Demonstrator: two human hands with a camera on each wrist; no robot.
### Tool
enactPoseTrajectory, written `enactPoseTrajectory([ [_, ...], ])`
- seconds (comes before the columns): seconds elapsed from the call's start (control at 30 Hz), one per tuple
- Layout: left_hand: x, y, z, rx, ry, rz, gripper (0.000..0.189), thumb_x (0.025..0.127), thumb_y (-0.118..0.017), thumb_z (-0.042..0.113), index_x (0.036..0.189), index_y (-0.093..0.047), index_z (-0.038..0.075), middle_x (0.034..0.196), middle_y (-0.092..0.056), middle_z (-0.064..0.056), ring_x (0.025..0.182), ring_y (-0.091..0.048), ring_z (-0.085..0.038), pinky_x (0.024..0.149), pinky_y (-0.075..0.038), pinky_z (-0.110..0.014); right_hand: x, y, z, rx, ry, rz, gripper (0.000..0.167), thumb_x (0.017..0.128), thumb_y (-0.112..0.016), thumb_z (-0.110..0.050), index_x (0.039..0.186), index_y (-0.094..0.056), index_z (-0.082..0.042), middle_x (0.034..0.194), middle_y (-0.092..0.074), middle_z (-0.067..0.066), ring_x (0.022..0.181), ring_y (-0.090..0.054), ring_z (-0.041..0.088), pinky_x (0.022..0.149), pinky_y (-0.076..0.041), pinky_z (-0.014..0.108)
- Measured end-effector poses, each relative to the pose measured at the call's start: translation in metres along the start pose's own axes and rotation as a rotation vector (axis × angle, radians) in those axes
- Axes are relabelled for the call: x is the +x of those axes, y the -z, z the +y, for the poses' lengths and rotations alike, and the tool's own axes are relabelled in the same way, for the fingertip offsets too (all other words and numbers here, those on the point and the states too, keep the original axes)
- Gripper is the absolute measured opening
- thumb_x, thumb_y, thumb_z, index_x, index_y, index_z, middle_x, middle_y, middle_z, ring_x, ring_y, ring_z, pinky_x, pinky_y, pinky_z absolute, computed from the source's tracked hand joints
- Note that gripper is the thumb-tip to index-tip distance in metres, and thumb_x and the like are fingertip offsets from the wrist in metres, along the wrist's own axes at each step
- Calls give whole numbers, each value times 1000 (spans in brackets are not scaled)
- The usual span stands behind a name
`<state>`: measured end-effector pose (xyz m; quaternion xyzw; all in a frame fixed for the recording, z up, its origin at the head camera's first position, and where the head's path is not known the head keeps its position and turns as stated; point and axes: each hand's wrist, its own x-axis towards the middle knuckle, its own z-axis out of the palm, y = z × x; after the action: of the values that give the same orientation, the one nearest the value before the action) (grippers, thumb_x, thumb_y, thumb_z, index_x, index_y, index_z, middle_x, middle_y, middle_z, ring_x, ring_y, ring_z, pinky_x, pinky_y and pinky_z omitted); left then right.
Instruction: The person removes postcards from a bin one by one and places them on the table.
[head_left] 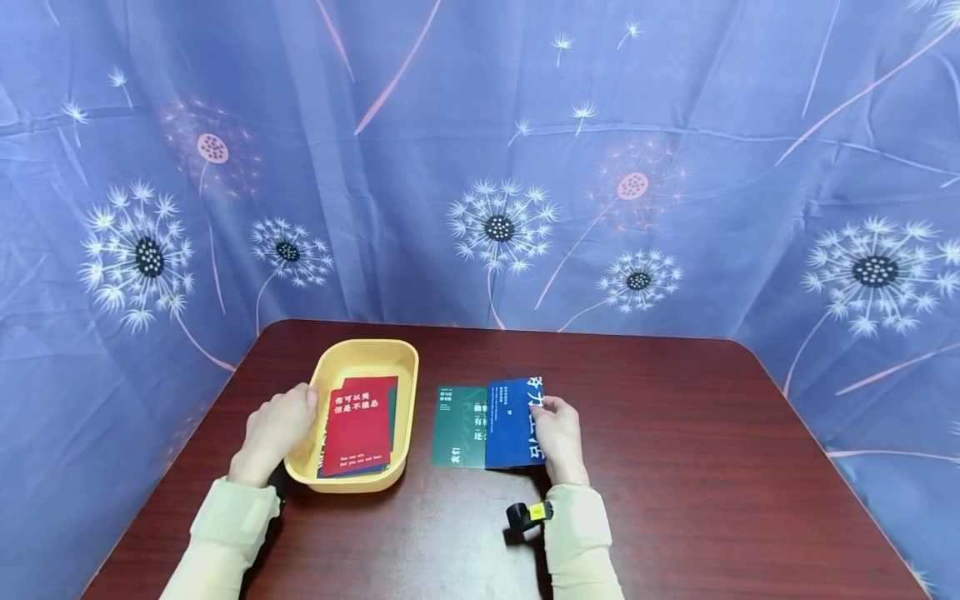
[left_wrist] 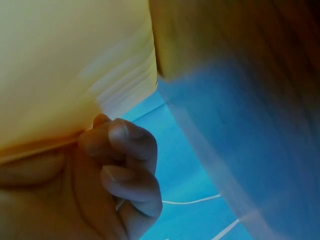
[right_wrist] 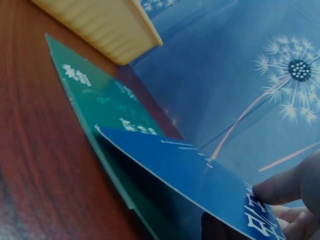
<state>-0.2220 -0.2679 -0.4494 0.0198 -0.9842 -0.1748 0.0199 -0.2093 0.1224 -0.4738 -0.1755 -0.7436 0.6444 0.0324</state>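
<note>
A yellow plastic basin (head_left: 412, 367) stands on the left part of the table. My left hand (head_left: 277, 432) grips its left rim; in the left wrist view the fingers (left_wrist: 132, 182) curl beside the wall. Inside the basin lies a red card (head_left: 358, 433) with white writing, over blue and green ones that mostly hide beneath it. By its right edge, my right hand (head_left: 562, 435) pinches a blue card (head_left: 512, 429) with white characters. The blue card tilts up over a green card (head_left: 453, 433) on the table, covering part of it, as the right wrist view shows.
The dark red wooden table (head_left: 697, 467) has rounded back corners. A blue curtain (head_left: 420, 167) with dandelion prints hangs behind it and at both sides. On the right wrist sits a black camera (head_left: 517, 517) with a yellow label, just above the tabletop.
</note>
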Motion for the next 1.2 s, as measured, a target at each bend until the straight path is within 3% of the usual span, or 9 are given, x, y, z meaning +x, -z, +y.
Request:
enactPoseTrajectory([
  [0.47,-3,5,1,4,-28,23,45,105,-28,30,99,-58,-2,86,-62,-29,79,-61,-49,61,-45,-60,3,-6,-1,-162,7,62,33,96,-56,-17,122,-64,2,98,-67,14,84,-60,23,71,-47,34],
  [0.7,-1,3,-1,-2,-12,8,46,105,-27,31,100,-59,-1,83,-61,-25,78,-61,-46,61,-46,-59,2,-10,0,-305,95,124,34,94,-57,-17,121,-65,1,106,-70,17,98,-63,30,86,-47,46],
  [0.9,3,3,1,-14,-14,-2,46,106,-27,33,102,-59,-1,78,-60,-20,76,-61,-43,62,-46,-57,-2,-7,-4,-360,137,160,33,93,-56,-17,120,-66,1,104,-70,18,100,-63,33,87,-46,48],
  [1.2,0,3,2,-13,-3,-6,46,106,-27,32,102,-58,-2,82,-61,-23,78,-61,-45,63,-45,-58,-4,-5,-3,-377,178,194,33,93,-54,-15,118,-67,1,103,-71,16,98,-63,34,87,-46,47],
])
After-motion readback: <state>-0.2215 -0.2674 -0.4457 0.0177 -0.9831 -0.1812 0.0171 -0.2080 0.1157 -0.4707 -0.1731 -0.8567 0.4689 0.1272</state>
